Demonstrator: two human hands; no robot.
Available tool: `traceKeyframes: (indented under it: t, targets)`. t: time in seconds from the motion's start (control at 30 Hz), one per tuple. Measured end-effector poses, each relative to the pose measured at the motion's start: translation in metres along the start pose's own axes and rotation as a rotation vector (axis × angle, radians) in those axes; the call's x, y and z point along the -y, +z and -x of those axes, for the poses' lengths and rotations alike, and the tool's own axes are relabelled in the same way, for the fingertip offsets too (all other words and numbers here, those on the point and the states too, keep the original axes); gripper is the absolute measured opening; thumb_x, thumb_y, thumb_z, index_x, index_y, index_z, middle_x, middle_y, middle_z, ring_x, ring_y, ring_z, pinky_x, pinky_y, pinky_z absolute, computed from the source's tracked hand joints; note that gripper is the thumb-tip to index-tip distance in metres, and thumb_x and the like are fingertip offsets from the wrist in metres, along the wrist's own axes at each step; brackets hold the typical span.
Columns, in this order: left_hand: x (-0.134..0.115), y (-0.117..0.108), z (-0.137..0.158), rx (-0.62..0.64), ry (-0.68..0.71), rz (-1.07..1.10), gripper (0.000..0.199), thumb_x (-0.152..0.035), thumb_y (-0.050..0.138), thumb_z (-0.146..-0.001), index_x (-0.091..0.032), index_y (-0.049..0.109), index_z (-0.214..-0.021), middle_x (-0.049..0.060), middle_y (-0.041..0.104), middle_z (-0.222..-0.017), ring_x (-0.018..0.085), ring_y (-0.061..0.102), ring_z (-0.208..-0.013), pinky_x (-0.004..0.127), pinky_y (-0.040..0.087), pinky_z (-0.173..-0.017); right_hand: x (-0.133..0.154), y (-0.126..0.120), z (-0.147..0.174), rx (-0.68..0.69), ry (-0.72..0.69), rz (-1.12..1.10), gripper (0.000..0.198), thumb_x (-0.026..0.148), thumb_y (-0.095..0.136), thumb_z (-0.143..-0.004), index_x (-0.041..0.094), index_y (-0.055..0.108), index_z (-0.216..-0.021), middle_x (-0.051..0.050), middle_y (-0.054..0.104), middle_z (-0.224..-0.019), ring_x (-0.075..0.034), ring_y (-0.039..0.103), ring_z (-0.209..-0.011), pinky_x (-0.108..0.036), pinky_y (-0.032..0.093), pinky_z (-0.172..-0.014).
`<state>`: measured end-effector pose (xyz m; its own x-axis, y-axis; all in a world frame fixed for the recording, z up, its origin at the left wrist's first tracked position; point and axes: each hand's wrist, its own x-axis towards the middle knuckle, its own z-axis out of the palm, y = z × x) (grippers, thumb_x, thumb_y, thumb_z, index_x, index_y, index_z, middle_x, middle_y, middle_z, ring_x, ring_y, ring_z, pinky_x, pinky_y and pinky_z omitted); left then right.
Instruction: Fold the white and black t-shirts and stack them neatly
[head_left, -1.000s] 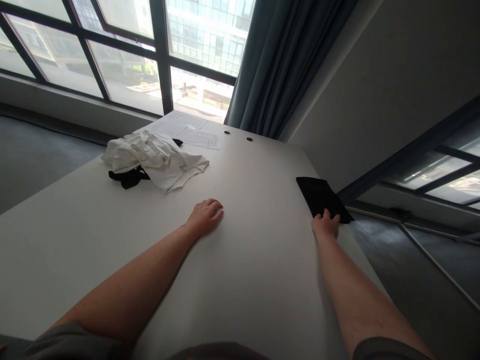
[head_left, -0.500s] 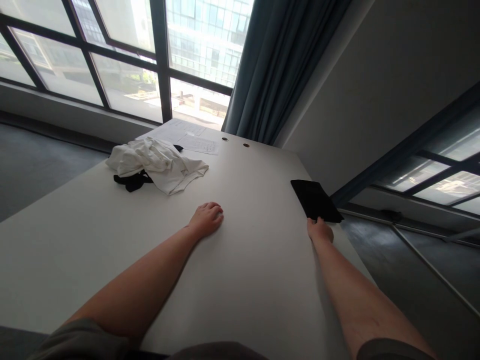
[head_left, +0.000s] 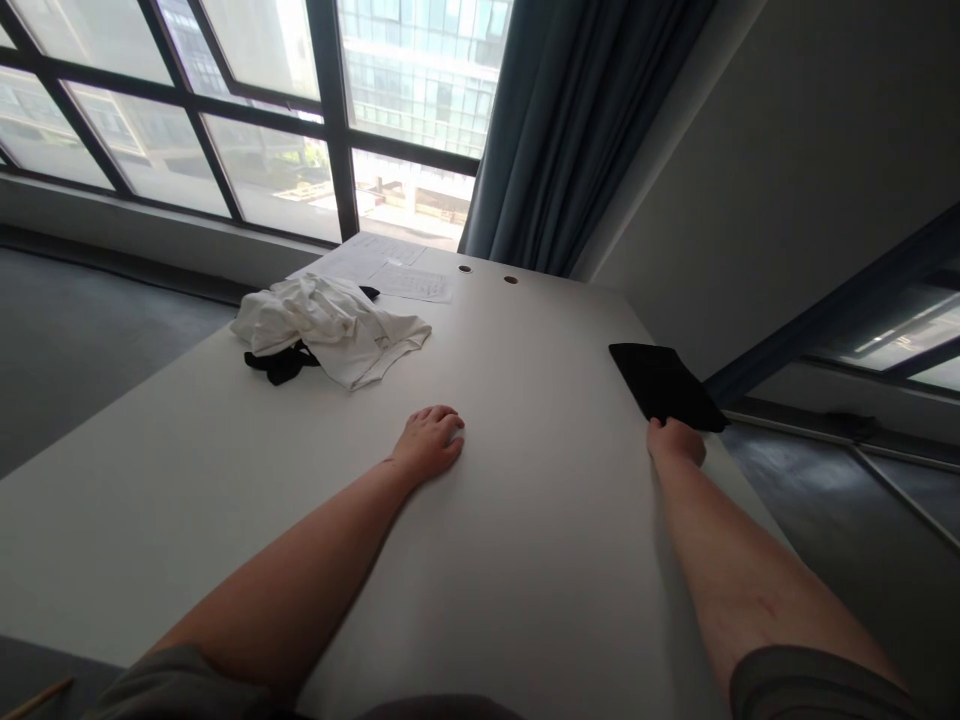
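My left hand point(head_left: 431, 440) rests palm down on the white table point(head_left: 510, 560), fingers loosely bent and a little apart, holding nothing. On the right, my right hand point(head_left: 677, 442) grips the near edge of a flat black folded cloth point(head_left: 667, 383), by its look. The cloth is roughly rectangular and lies at the table's right edge, its outer corner reaching the border. Part of my right fingers is hidden by the hand itself. Beyond my left hand, a crumpled white garment point(head_left: 330, 325) lies over a black fabric piece point(head_left: 281, 363).
Sheets of paper point(head_left: 409, 281) lie at the table's far end, behind the white garment. Two round cable holes point(head_left: 511, 280) sit near the far edge. A blue-grey curtain point(head_left: 570, 130) hangs by the window, and a wall point(head_left: 787, 150) rises on the right.
The whole view has shifted slightly, so the table and things appear further right. My right hand keeps its grip on the black cloth; my left hand stays on the table.
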<state>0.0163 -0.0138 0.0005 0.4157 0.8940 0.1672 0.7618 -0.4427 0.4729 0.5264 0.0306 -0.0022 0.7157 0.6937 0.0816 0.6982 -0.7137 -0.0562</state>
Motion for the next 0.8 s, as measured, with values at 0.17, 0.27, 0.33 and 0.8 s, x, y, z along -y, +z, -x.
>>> traceKeyframes:
  t: [0.17,0.27,0.33,0.8]
  targets:
    - [-0.003,0.003,-0.004,-0.002,-0.016,-0.013,0.032,-0.031,0.061,-0.091,-0.030,0.068,-0.123,0.006,0.064,-0.139,0.029,0.055,-0.133,0.051,0.041,-0.118,0.015,0.005,-0.024,-0.014,0.022,-0.013,0.038,0.035,0.052,-0.103,0.008,0.075,-0.116,-0.027,0.070,-0.114,-0.037,0.066,-0.114,-0.043,0.050,-0.090]
    - [-0.006,0.002,-0.005,0.003,-0.029,-0.016,0.032,-0.030,0.061,-0.091,-0.030,0.068,-0.122,0.005,0.064,-0.139,0.030,0.055,-0.133,0.051,0.040,-0.118,0.025,0.008,-0.040,-0.018,0.040,-0.022,0.038,0.033,0.051,-0.104,0.006,0.074,-0.118,-0.029,0.069,-0.113,-0.037,0.065,-0.113,-0.041,0.048,-0.088]
    - [-0.008,0.002,-0.007,0.011,-0.043,-0.018,0.031,-0.029,0.061,-0.091,-0.030,0.068,-0.121,0.006,0.064,-0.140,0.030,0.054,-0.133,0.051,0.040,-0.118,0.030,0.010,-0.050,-0.021,0.045,-0.026,0.038,0.032,0.051,-0.104,0.005,0.074,-0.119,-0.029,0.069,-0.114,-0.036,0.065,-0.113,-0.040,0.047,-0.087]
    - [-0.010,0.004,-0.016,0.016,-0.069,0.003,0.026,-0.029,0.061,-0.092,-0.030,0.069,-0.117,0.005,0.064,-0.137,0.030,0.056,-0.130,0.052,0.041,-0.116,0.032,0.019,-0.064,-0.280,-0.122,-0.126,0.047,0.025,0.055,-0.102,0.015,0.058,-0.148,-0.023,0.054,-0.143,-0.029,0.055,-0.125,-0.036,0.041,-0.099]
